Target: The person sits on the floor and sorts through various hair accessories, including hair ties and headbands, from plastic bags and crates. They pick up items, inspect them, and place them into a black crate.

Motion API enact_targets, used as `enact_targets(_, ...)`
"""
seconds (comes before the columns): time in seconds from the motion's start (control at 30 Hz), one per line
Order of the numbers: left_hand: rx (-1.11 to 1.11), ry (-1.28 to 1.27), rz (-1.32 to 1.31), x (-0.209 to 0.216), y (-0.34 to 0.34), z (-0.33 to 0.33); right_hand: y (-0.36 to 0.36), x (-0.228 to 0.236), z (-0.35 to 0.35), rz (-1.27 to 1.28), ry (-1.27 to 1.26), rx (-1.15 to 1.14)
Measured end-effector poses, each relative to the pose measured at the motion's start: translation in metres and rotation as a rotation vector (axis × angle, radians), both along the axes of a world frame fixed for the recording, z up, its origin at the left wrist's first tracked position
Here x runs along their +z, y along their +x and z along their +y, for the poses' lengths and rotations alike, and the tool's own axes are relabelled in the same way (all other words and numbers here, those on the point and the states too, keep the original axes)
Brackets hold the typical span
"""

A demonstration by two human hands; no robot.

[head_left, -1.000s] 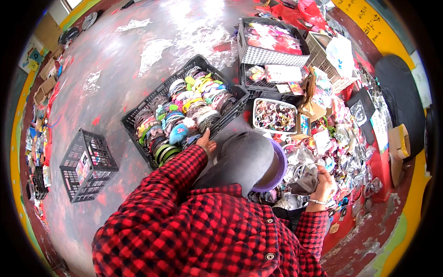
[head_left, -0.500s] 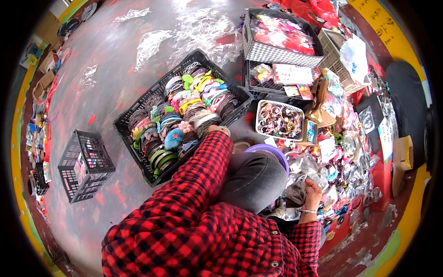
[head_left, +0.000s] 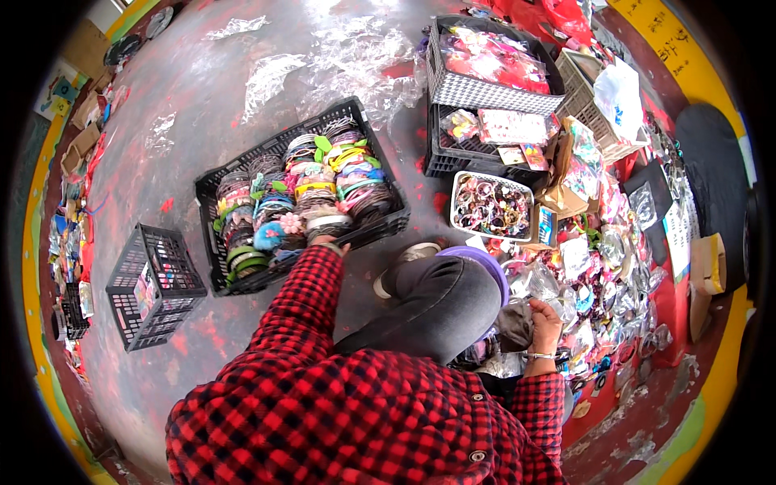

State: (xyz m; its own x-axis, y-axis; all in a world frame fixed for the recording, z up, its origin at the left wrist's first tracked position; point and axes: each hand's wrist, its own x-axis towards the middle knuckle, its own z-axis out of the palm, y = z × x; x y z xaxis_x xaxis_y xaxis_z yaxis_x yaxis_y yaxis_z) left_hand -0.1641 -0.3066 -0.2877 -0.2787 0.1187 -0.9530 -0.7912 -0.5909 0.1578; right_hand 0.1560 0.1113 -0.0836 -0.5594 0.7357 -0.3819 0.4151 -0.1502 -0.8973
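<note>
Two hands of yours are at work, well apart. The fingers of your right hand [head_left: 547, 325] are bent round a dark grey cloth [head_left: 514, 327], grasping it near its upper edge, and it hangs toward your knee. A thin bracelet [head_left: 540, 355] circles that wrist. Your left hand [head_left: 330, 242] is at the near side of a large black crate [head_left: 386, 228], touching or just beside its rim; the checked sleeve [head_left: 297, 297] covers much of it, so you cannot tell whether those fingers are clenched or released.

Inside that crate, headbands [head_left: 311, 192] lie in packed rows, in brown, white, yellow, green and pink. Nearest your left hand are a pink flower [head_left: 291, 223], a fluffy blue ball [head_left: 268, 236] and some wide green bands [head_left: 246, 263].

Between your hands, your bent knee in grey trousers [head_left: 453, 303] partly hides a purple tub [head_left: 495, 268]. Beyond it, a white basket [head_left: 490, 236] holds many small hair ties, and beside your right hand spreads a heap of bagged accessories [head_left: 598, 275].

Further out, a patterned basket [head_left: 493, 95] of pink and red packets stands above another black crate [head_left: 477, 159]. To your left, a smaller black crate [head_left: 174, 315] stands on the grey floor [head_left: 194, 121].
</note>
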Motion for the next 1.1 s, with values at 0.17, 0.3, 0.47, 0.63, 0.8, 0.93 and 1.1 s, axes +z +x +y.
enact_targets(0.17,0.184,-0.080,-0.125,0.007,0.012,-0.105,-0.001,-0.002,0.003,0.041,-0.026,0.043)
enact_targets(0.3,-0.053,-0.497,0.024,0.031,0.030,-0.186,0.003,-0.017,0.000,0.047,0.029,0.073)
enact_targets(0.47,0.020,-1.357,0.173,0.059,0.033,-0.240,-0.011,-0.008,-0.007,0.004,0.013,0.115)
enact_targets(0.63,-0.394,-1.701,0.794,0.065,-0.073,-0.150,-0.014,-0.015,-0.003,-0.088,0.048,0.120)
enact_targets(0.8,-0.572,-1.017,0.602,0.091,-0.156,0.035,-0.005,-0.010,0.001,-0.101,0.136,0.137)
enact_targets(0.93,-0.504,-1.083,0.376,0.103,-0.169,0.124,0.018,0.002,0.004,-0.061,0.034,0.025)
enact_targets(1.1,-0.279,-0.952,0.294,0.072,-0.178,0.138,0.060,-0.014,0.014,-0.024,-0.105,-0.102)
